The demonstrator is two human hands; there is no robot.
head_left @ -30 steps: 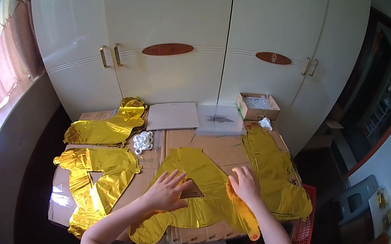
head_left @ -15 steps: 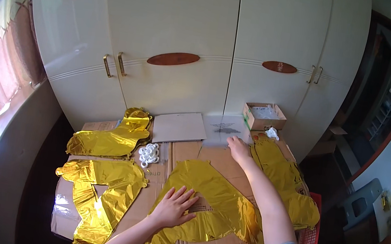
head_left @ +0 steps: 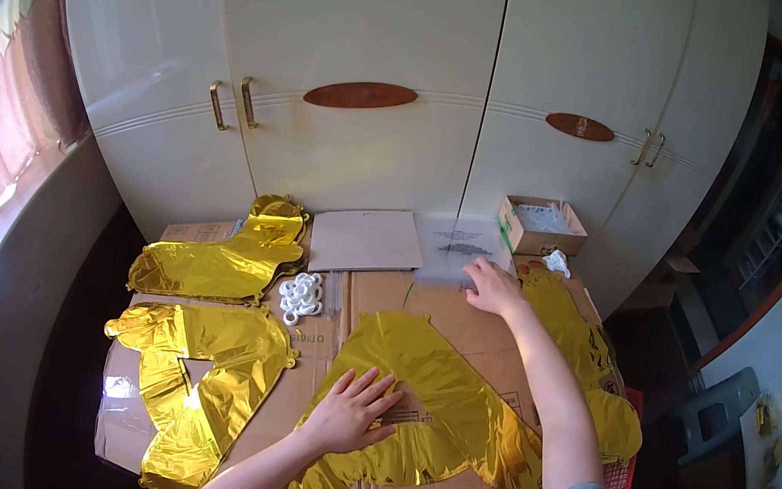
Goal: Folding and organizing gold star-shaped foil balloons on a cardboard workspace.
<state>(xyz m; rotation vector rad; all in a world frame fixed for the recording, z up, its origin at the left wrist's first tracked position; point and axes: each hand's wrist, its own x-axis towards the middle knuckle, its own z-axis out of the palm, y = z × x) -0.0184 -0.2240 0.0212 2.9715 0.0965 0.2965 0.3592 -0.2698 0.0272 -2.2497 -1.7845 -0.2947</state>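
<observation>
A flat gold foil balloon point(head_left: 449, 395), shaped like a letter with a hole in its middle, lies in front of me on the cardboard. Spread across its left part, my left hand point(head_left: 351, 413) rests flat with fingers apart. My right hand point(head_left: 494, 287) is at the near right edge of a clear plastic bag point(head_left: 452, 239) with dark print, at the back. Its fingers are curled in a pinch at that edge; the fingertips are partly hidden. Beside the bag lies a pale grey flat board point(head_left: 366, 241).
More gold foil balloons lie at left point(head_left: 216, 264), near left point(head_left: 227, 392) and right point(head_left: 562, 321). White rings point(head_left: 302, 294) are piled left of centre. A small open carton point(head_left: 542, 229) and crumpled white plastic point(head_left: 556, 261) stand back right, before the cabinet point(head_left: 353, 158). A red basket point(head_left: 619, 481) is at right.
The view has shifted slightly. My right hand stays by the plastic bag, its fingers now more over the bag's near right edge. My left hand keeps its place on the balloon.
</observation>
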